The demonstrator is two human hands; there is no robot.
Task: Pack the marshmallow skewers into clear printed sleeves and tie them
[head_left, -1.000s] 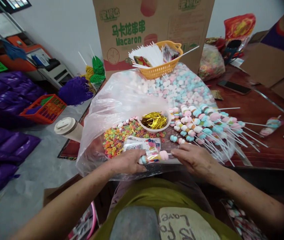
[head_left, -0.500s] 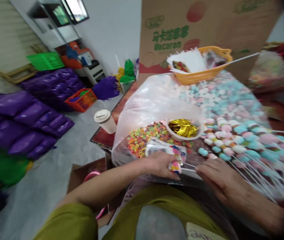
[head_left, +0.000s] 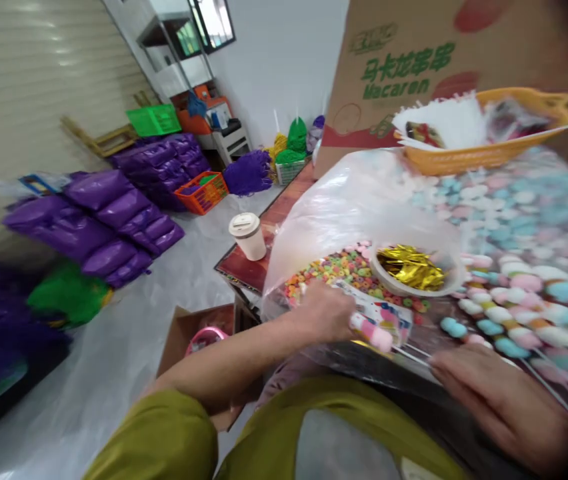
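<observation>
Left grip: one left hand (head_left: pixel 325 312), fingers curled tight around the marshmallow skewer (head_left: pixel 377 337), pink end poking out!
Right grip: one right hand (head_left: pixel 497 387), fingertips pressed together, pinching the bare white stick.
Skewer in play: just one, stretched between both hands at the desk's (head_left: pixel 284 212) near edge.
Printed cards: an overlapping stack (head_left: pixel 398 319) right beside the left hand, number impossible to tell.
Cereal rings: dozens, a colourful spread (head_left: pixel 317 268) past the left hand.
Bowl: one, white (head_left: pixel 457 279), loaded with gold strips (head_left: pixel 409 267).
Other skewers: a crowded pile (head_left: pixel 529 303) beyond the right hand, too blurred to count.
Basket: one, yellow (head_left: pixel 457 160), farther back.
Cup: one, lidded (head_left: pixel 248 239), off left.
</observation>
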